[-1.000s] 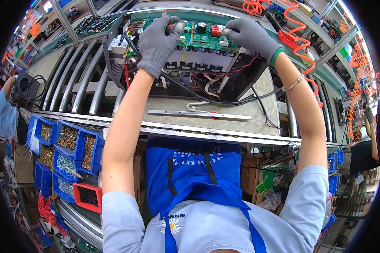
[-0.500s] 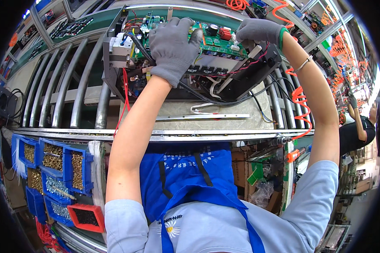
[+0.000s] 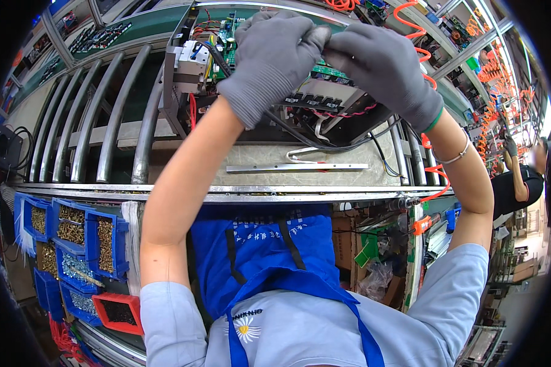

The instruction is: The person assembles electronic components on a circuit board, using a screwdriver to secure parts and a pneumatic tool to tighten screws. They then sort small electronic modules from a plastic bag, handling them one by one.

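Both my hands, in grey knitted gloves, are over an open dark metal case [image 3: 172,92] that holds a green circuit board [image 3: 226,30]. My left hand [image 3: 275,58] has its fingers curled and its thumb pointing right. The fingers of my right hand [image 3: 386,70] are pressed together, and their tips meet the left thumb above the board. Whatever lies between the fingertips is hidden. A thick black cable [image 3: 217,61] runs under my left wrist and reappears in front of the case. Black components [image 3: 312,100] line the board's near edge, and a white switch block [image 3: 191,61] sits at the left end.
Steel conveyor rollers [image 3: 113,116] flank the case on the left. A metal strip [image 3: 297,167] lies on the board in front of it. Blue bins [image 3: 106,244] of screws and a red bin [image 3: 117,312] stand at lower left. Orange coiled hoses [image 3: 431,171] hang at right; another person [image 3: 520,183] stands farther right.
My right hand has moved left from the board's right end to meet my left hand. The left hand has shifted slightly right, and the case sits a little farther right in view.
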